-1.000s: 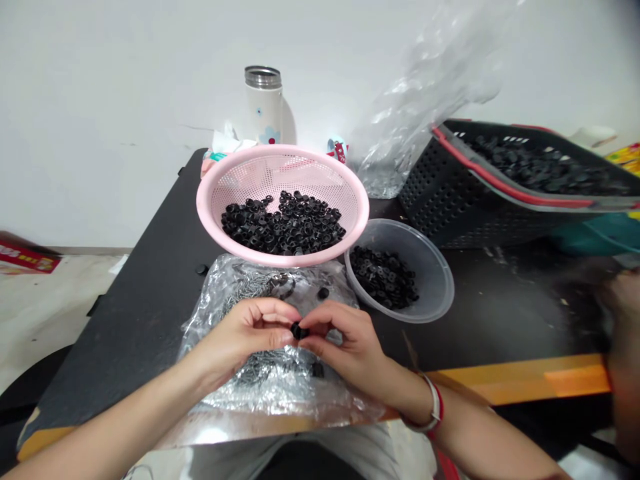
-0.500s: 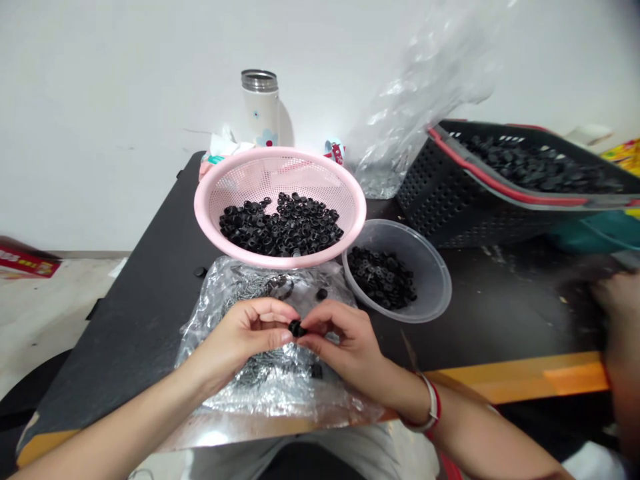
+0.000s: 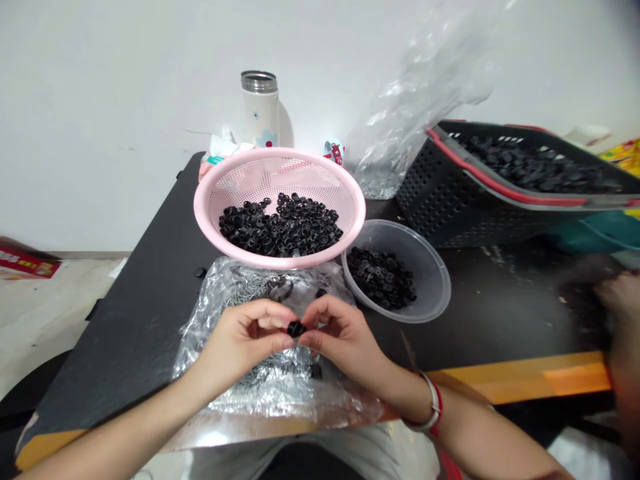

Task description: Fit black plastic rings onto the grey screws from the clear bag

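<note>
My left hand [image 3: 243, 340] and my right hand [image 3: 340, 337] meet over a clear plastic bag [image 3: 265, 380] that holds small metal pieces. Both pinch one small black plastic part [image 3: 296, 328] between thumb and fingertips. Just beyond them a pink mesh colander [image 3: 280, 167] holds a heap of black ring-shaped parts. To its right a clear round bowl [image 3: 430, 273] holds more small black parts.
The black table [image 3: 145, 293] has an orange front edge. A black crate [image 3: 435, 193] with a red rim, full of black parts, stands at the right under a clear bag. A white flask [image 3: 260, 110] is at the back. Another person's blurred hand [image 3: 617, 300] works at the far right.
My hands have stayed together over the bag, shifting the pinched black part only slightly. The other person's hand at the right has kept moving.
</note>
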`<state>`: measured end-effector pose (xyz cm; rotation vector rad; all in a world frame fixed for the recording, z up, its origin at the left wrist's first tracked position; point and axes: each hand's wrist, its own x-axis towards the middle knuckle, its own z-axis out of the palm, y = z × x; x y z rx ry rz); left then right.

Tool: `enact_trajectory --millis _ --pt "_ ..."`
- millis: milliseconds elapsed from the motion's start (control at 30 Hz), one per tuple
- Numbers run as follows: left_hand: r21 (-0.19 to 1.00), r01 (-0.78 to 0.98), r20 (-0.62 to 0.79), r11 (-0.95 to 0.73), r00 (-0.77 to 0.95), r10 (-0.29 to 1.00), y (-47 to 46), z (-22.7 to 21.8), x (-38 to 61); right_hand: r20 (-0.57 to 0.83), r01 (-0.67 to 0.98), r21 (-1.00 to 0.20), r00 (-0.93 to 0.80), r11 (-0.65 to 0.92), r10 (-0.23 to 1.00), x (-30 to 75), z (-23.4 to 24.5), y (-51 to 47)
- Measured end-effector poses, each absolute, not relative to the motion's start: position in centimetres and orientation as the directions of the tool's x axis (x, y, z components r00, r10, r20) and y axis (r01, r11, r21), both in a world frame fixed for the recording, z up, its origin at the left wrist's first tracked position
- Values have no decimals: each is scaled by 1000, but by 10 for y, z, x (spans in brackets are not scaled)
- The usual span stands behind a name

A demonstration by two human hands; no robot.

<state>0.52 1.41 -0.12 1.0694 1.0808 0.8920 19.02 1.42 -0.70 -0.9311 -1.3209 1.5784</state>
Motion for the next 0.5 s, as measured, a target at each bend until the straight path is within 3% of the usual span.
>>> enact_trajectory --millis 133,267,500 --pt "991 130 4 -35 229 973 12 0 3 -197 -322 -871 -462 -371 865 188 -11 17" --pt "933 219 239 -285 214 947 12 -3 0 -228 -295 -827 -601 -478 766 190 -14 19" --pt "939 158 238 -307 350 906 11 -8 2 -140 -267 -879 -645 -394 751 193 -13 22"
